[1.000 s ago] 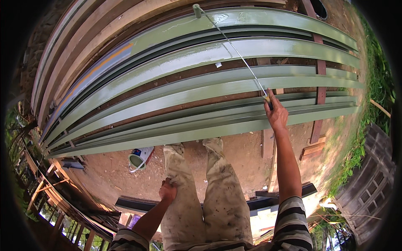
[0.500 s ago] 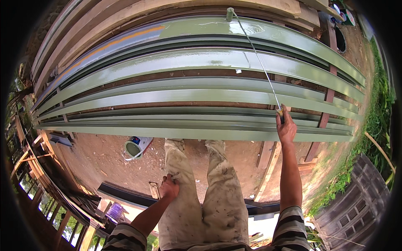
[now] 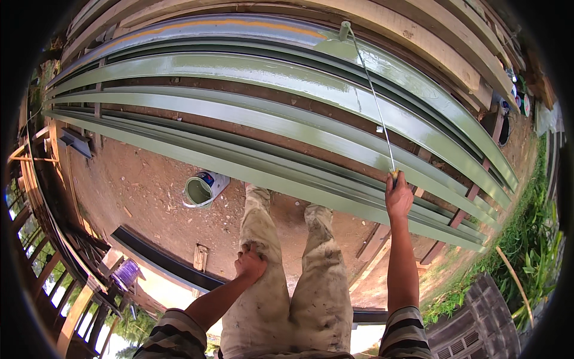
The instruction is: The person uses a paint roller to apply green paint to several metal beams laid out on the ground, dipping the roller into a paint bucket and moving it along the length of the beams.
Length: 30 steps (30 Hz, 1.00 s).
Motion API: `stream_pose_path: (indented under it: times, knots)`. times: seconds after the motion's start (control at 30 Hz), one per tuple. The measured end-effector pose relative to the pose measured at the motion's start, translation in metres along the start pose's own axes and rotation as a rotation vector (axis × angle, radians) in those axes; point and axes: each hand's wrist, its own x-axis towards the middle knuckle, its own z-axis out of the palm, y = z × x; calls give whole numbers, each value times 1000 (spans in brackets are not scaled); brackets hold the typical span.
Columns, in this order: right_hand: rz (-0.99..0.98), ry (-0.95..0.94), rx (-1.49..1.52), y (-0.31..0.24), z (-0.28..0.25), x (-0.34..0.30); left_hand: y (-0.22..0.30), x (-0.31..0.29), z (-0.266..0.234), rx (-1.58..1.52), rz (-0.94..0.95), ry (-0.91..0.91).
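My right hand [image 3: 399, 196] is closed around the handle of a long thin-rod paint roller [image 3: 376, 110]. The roller head rests on the farthest steel beam [image 3: 412, 75], where wet green paint meets bare grey metal with an orange stripe. Left of the head the metal is grey; to its right it is glossy green. Nearer to me lie several more green beams [image 3: 203, 110], side by side. My left hand [image 3: 250, 263] is at my left thigh with curled fingers, apparently gripping the stained pale trouser leg [image 3: 254, 293].
A paint bucket [image 3: 198, 191] with green inside lies tipped on the dirt floor [image 3: 149, 170]. Brown crossbars [image 3: 457, 215] hold up the beams. Timber planks [image 3: 430, 36] are stacked behind them. A dark steel length [image 3: 161, 257] lies behind my legs; grass [image 3: 526, 227] grows at the right.
The roller head has moved left along the far beam, over the bare stretch's edge. My view has turned, so the beams now slant down to the right. My left hand stays at the thigh.
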Motion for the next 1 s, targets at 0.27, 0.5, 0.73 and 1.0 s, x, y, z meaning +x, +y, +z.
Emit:
stream_pose_path:
  times: [0.27,0.5,0.73,1.0]
  knots:
    - [-126,-67,10,-218,25,44,-44,10,-14,-187,47,16]
    - [-84,-64,-140,-235,19,15,-72,16,-31,-305,58,28]
    - [-223,-27,-120,-377,32,54,-101,33,-53,-403,72,18]
    - [-272,-32,-205,-475,29,57,-129,48,-81,-492,81,-12]
